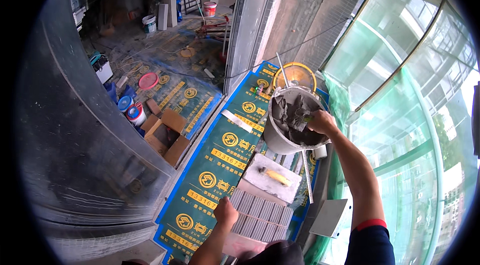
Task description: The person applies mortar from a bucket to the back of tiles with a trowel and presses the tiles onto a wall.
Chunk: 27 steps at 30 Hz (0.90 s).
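My right hand (321, 122) reaches into a grey bucket (276, 139) and grips a trowel (301, 120) by its green handle. The trowel's blade is smeared with wet mortar and rests among the thick grey mortar (311, 137). My left hand (226, 213) is closed in a fist beside a bundle of grey strip tiles (260, 216); whether it holds anything is hidden. Just beyond the tiles lies a float (285, 192), a pale flat board with a yellow handle (276, 176) on top.
A yellow round basin-like thing (306, 72) and a pale stick (282, 67) are by the bucket. A long ruler-like strip (306, 177) and grey panel (330, 217) lie right, near green netting (405, 165). Left stand a glass door (110, 140) and an opened cardboard box (175, 151).
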Tool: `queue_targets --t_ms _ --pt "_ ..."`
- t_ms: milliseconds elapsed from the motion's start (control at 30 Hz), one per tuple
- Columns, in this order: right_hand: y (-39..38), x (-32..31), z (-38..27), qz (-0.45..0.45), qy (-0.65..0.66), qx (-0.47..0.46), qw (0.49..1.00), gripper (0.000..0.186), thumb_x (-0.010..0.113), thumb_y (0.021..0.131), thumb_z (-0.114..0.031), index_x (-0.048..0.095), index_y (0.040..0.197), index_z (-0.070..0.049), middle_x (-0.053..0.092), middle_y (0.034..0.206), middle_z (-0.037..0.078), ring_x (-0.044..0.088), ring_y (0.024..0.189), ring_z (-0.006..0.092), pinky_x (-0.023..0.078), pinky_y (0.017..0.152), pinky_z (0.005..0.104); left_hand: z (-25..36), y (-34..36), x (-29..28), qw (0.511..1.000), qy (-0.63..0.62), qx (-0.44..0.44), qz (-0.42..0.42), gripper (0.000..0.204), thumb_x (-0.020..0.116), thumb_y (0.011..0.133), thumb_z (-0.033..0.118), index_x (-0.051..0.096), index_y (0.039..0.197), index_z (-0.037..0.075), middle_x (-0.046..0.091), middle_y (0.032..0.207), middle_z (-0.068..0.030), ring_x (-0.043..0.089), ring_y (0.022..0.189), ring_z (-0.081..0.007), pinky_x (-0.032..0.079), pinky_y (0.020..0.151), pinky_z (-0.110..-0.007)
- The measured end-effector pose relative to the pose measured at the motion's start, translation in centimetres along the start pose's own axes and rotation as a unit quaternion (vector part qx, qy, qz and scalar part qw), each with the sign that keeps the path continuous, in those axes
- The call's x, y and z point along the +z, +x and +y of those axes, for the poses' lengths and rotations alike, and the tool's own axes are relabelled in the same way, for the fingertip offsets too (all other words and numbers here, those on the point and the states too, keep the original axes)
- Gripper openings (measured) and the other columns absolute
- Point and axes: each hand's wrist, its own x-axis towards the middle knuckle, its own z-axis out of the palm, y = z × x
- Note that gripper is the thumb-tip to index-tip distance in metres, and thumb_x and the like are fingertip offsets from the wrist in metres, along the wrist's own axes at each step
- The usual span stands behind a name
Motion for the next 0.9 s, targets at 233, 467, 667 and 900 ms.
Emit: queue_targets --t_ms 233,467,667,900 --pt "-1.0 -1.6 6.4 -0.091 0.235 0.046 0.966 0.022 0.068 0.069 -0.021 0.074 0.085 -0.006 0.07 0.072 0.01 0.069 0.066 0.0212 0.055 0.063 0.0345 0.6 0.1 0.2 1.0 -0.012 0.008 -0.001 0.027 0.062 0.083 0.009 0.057 0.109 0.003 0.064 0.11 -0.0191 0.066 0.099 -0.0395 0.054 0.083 -0.05" --pt "-9.4 3.7 5.6 -0.064 0.483 0.026 0.873 0.019 0.061 0.083 -0.019 0.063 0.086 0.0 0.059 0.066 0.004 0.054 0.056 0.0142 0.043 0.053 0.0316 -2.4 1.5 1.6 0.998 -0.068 -0.001 0.004 0.033 0.066 0.079 0.015 0.06 0.11 0.006 0.068 0.108 -0.0194 0.066 0.102 -0.0404 0.053 0.084 -0.053" --pt "-28.8 3.9 2.5 -0.09 0.627 0.089 0.769 0.032 0.058 0.083 -0.028 0.063 0.099 0.0 0.06 0.077 0.006 0.056 0.068 0.0139 0.045 0.063 0.0276 -1.3 1.8 -1.6 0.991 -0.078 0.014 -0.11 0.046 0.083 0.071 0.022 0.068 0.112 0.006 0.07 0.11 -0.018 0.067 0.106 -0.0357 0.054 0.088 -0.045" --pt "-40.0 6.1 -0.1 -0.094 0.611 0.126 0.776 0.042 0.06 0.078 -0.031 0.064 0.102 0.004 0.062 0.074 0.009 0.058 0.064 0.0162 0.046 0.059 0.0285 -1.8 2.3 -1.5 0.991 -0.072 0.11 -0.027 0.043 0.086 0.072 0.023 0.068 0.106 0.003 0.069 0.108 -0.0171 0.066 0.101 -0.0368 0.053 0.085 -0.046"
